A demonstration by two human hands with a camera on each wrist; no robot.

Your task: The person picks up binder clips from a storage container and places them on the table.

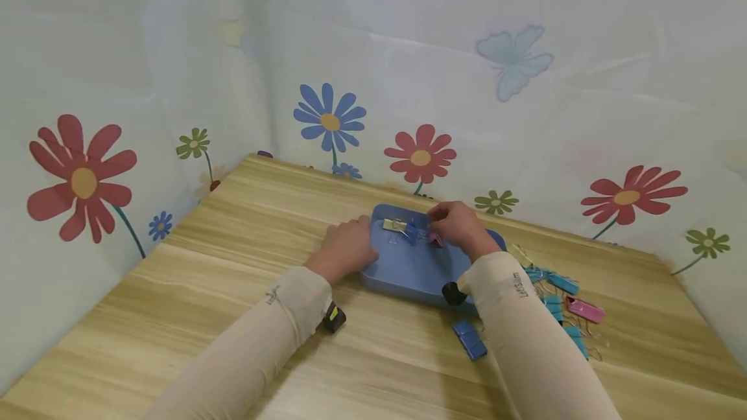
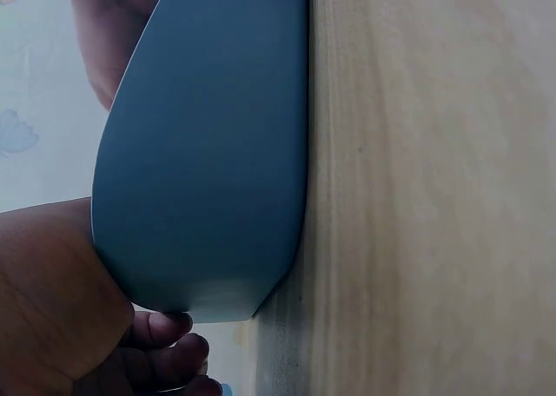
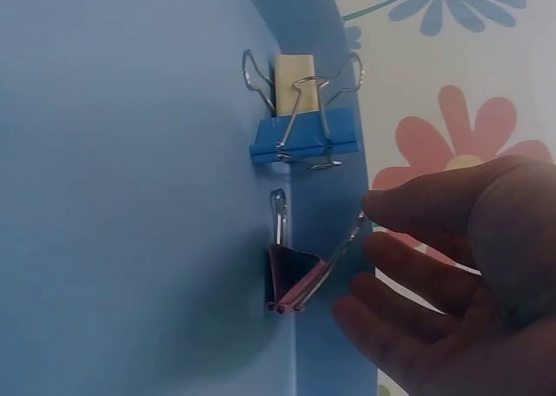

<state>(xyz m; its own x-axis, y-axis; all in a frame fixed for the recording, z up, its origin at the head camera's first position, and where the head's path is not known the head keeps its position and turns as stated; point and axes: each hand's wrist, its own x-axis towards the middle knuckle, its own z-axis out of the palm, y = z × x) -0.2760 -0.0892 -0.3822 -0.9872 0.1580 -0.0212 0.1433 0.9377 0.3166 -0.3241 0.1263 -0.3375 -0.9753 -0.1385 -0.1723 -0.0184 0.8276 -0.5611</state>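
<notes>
A shallow blue tray (image 1: 408, 271) sits on the table. My left hand (image 1: 349, 246) grips its left end, the fingers bent round the outer wall (image 2: 208, 153). Inside, at the far wall, a yellow binder clip (image 3: 295, 82) and a blue binder clip (image 3: 306, 137) lie against each other. Beside them a pink binder clip (image 3: 297, 283) rests on its edge, its wire handles spread. My right hand (image 1: 458, 227) reaches over the far rim; the thumb tip meets one handle of the pink clip, its other fingers (image 3: 426, 270) loosely bent. Whether the index finger backs the handle is hidden.
Right of the tray lie loose binder clips: a yellow one (image 1: 521, 255), several teal ones (image 1: 563, 282) and a pink one (image 1: 586, 310). A blue binder clip (image 1: 469, 340) lies in front of the tray. A flowered wall covering (image 1: 373, 50) stands behind the wooden table (image 1: 245, 232).
</notes>
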